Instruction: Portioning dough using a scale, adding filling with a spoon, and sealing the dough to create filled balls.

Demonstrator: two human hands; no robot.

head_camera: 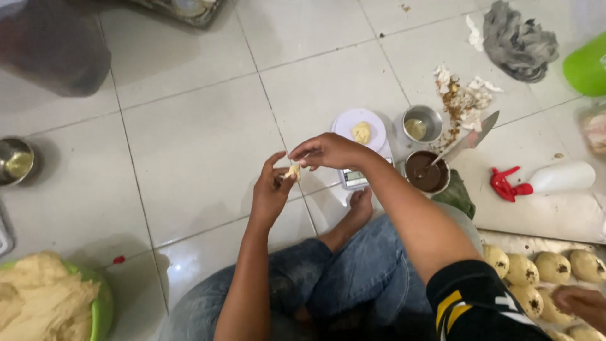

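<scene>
**Small dough piece pinched between two hands above the floor tiles**

A small piece of dough [292, 170] sits between both hands, held up over the white tiled floor [196, 145]. The left hand [270, 189] cups it from below with fingers curled, thumb and forefinger closed on its edge. The right hand [328, 151] reaches over from above, fingertips pinched shut on the same piece.

Just beyond the hands stands a scale [360, 142] with one lump of dough [361, 132] on its round white plate; the right wrist hides part of the scale's front. Beside it are two metal cups: one [422, 123] with a pale filling, one [427, 172] with a dark brown filling and a knife [470, 140] resting in it. A third metal cup [15, 161] stands far left. The person's bare foot [360, 208] lies right under the scale.

Near right, a white squeeze bottle [560, 177] lies on its side with a red cap [507, 185]. A grey rag [519, 39] and scraps of crumbs lie farther back.

Bottom left, a green bowl [103, 309] holds a large mass of dough [41, 297]. Bottom right, a tray [536, 241] holds at least seven filled dough balls [553, 267], with another person's hand [584, 304] touching them.
</scene>
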